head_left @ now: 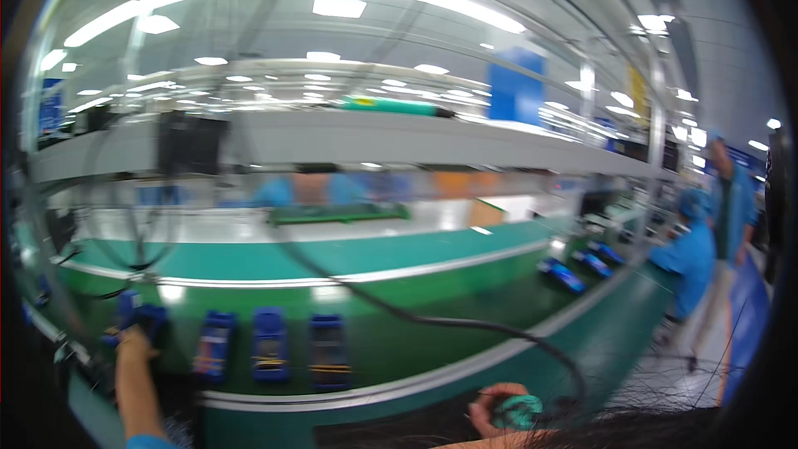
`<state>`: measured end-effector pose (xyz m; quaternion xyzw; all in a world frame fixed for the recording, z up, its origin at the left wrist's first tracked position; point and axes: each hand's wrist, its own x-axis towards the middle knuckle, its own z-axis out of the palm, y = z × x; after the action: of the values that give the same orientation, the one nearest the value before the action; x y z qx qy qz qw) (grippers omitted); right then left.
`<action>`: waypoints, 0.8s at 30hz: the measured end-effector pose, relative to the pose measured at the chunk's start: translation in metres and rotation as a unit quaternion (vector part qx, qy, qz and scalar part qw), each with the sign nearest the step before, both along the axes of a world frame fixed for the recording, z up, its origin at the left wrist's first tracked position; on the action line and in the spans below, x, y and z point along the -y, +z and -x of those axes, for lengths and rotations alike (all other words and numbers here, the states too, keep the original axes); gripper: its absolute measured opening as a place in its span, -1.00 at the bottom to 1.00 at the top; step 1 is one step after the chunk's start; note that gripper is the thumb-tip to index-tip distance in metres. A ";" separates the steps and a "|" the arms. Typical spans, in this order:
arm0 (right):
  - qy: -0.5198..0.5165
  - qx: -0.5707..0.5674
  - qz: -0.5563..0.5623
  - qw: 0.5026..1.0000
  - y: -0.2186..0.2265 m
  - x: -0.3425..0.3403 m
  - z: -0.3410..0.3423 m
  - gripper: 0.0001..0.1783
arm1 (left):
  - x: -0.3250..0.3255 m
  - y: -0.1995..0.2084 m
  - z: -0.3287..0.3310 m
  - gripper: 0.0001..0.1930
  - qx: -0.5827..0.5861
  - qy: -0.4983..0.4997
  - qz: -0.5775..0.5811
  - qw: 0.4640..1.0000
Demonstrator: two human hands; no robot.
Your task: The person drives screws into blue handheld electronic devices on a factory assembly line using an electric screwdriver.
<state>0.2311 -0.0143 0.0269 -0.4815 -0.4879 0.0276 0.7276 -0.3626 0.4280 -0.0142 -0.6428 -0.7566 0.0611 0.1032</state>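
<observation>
My left hand [135,341] reaches out at the far left, its fingers on a dark blue casing [127,309]; motion blurs the grip. Right of it, three blue casings lie in a row on the green belt: one slightly tilted [215,345], a middle one [270,344] and one with a dark grey inside [330,352]. Near the lower edge my right hand [490,407] is closed around a teal rounded object [519,411], seen end-on, its kind unclear. A black cable [399,313] curves down close to that hand.
Above the belt [399,349] runs a grey shelf [399,140] with a teal and black tool [395,106] on it. More blue casings [562,274] lie farther right. A co-worker in blue [692,254] sits at right; another person [731,195] stands behind. Cables [137,233] hang at left.
</observation>
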 end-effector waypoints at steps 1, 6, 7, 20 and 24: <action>-0.018 -0.030 0.044 0.998 0.022 0.010 0.009 -0.55 | 0.000 -0.022 0.052 0.31 0.060 0.046 0.037 0.997; -0.110 0.089 0.114 0.983 0.042 0.003 0.016 -0.62 | 0.003 0.010 0.016 0.30 0.156 0.074 0.028 0.985; -0.080 0.043 0.105 0.990 0.039 0.003 0.016 -0.62 | 0.015 0.012 0.007 0.12 0.181 0.058 -0.026 0.981; -0.085 0.043 0.075 0.993 0.031 0.023 0.006 -0.62 | 0.247 0.123 -0.243 -0.66 0.885 -0.148 0.146 0.416; -0.028 -0.012 0.012 0.999 0.020 0.018 0.010 -0.63 | 0.322 0.080 -0.278 -0.52 0.857 -0.149 0.404 0.282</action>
<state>0.2215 -0.0324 0.0472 -0.5033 -0.4649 0.0184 0.7281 -0.0848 0.1059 0.0654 -0.3885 -0.1814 -0.2438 -0.8699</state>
